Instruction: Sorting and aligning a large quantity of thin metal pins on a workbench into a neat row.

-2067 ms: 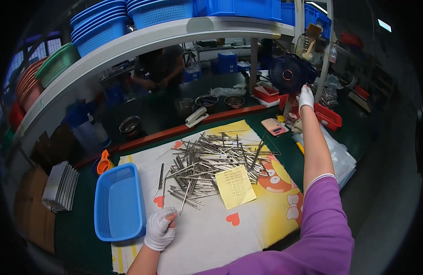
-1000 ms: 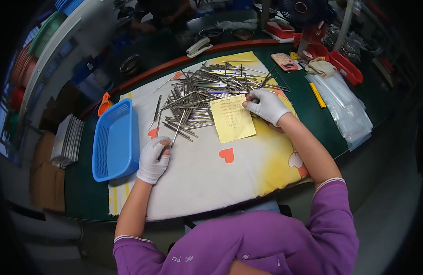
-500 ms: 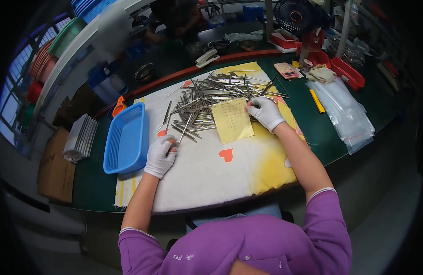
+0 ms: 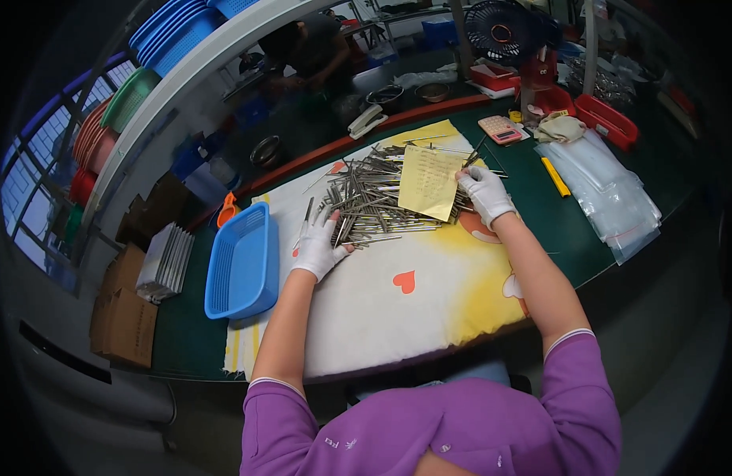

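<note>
A heap of thin metal rods [image 4: 362, 194] lies on a white and yellow padded cloth [image 4: 358, 317] with orange hearts. My left hand [image 4: 318, 246], in a white glove with bare fingertips, rests at the heap's left edge with fingers spread against the rods. In my gloved right hand [image 4: 486, 194], a yellow handwritten paper note [image 4: 428, 182] is pinched by its right edge, above the heap. A few dark rods stick up beside those fingers; whether they are also gripped I cannot tell.
A blue plastic basket [image 4: 243, 262] stands left of the heap. At the right are a pink calculator [image 4: 501, 129], a yellow cutter knife [image 4: 555, 177], clear plastic bags [image 4: 604, 190] and a red tray [image 4: 606, 121]. Across the bench sits another person [image 4: 310, 55].
My left hand has moved up to the heap and spread its fingers, pushing the rods' left side inward. The note, still in my right hand, has risen slightly. The view has shifted.
</note>
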Demonstrator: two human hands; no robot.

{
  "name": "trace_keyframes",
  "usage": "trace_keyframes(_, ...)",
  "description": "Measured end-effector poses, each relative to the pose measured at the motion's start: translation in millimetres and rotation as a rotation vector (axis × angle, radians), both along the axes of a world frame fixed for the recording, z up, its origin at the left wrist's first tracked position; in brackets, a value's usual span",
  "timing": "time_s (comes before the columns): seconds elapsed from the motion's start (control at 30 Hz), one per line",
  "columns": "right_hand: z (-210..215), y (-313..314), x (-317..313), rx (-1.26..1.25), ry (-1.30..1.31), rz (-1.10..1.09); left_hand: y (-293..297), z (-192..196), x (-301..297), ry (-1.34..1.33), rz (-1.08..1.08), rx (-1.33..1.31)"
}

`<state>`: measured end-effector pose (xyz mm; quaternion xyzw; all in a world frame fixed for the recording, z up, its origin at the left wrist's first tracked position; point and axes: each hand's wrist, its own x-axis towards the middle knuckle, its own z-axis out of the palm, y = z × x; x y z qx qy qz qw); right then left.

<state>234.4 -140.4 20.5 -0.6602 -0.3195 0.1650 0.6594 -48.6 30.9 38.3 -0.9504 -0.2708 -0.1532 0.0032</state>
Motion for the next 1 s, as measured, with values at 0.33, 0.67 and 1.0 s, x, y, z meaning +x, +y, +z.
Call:
trace_keyframes(0.33, -1, -3, 3, 0.021, 0.021, 0.047, 14, 5, 24, 0.107, -0.062, 0.035)
trace_keyframes(0.67, 17, -13, -4, -0.078, 0.091, 0.032, 7, 11, 19, 0.176, -0.153, 0.148)
trace_keyframes(1.0, -2, -5, 22, -0.017, 0.1, -0.068, -2, 21, 38, 0.197, -0.117, 0.084)
